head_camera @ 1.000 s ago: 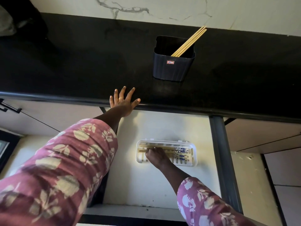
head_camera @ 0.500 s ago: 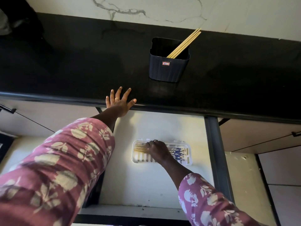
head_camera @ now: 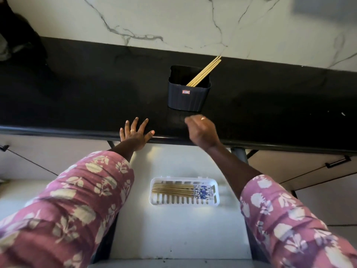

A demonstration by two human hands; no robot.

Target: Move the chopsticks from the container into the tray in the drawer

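My left hand [head_camera: 135, 135] lies spread flat on the edge of the glossy black tabletop [head_camera: 77, 93], probably steadying me. My right hand [head_camera: 201, 130], loosely curled and empty, hovers at centre frame just below the dark ribbed plastic container [head_camera: 188, 97], where plain wooden chopsticks [head_camera: 204, 73] lean. Lower centre, the white slotted tray [head_camera: 183, 202] in the open drawer [head_camera: 173, 238] holds blue-patterned chopsticks [head_camera: 181, 190].

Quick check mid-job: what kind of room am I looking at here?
Most likely a home kitchen: a black stone countertop against a marble-look wall, an open drawer below holding a white tray of chopsticks.
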